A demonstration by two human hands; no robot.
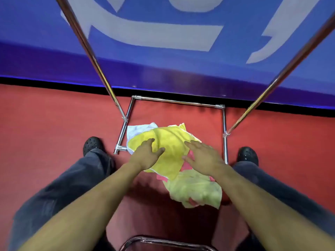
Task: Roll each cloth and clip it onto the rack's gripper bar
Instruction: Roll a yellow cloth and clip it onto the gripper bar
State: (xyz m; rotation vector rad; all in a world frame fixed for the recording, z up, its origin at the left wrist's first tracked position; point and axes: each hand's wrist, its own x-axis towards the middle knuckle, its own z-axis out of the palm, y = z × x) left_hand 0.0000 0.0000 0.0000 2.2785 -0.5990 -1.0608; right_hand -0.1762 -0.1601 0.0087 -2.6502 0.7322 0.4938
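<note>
Bright, even light across the whole scene, colours punchy on the red carpet (54, 115) and the blue banner (163, 69). Soft, diffuse shadows pool under the forearms and beneath the yellow cloth (168, 142), darkest near the bottom centre. Glare streaks run along the chrome rack poles (101, 73), with small bright glints at the floor frame's corner joints (219, 106). Motion blur smears the banner's white lettering and both arms; the trouser legs go soft toward the lower corners. Wide-angle distortion splays the poles outward and bows the banner's bottom edge. Sharpest area sits around the cloth pile at centre
</note>
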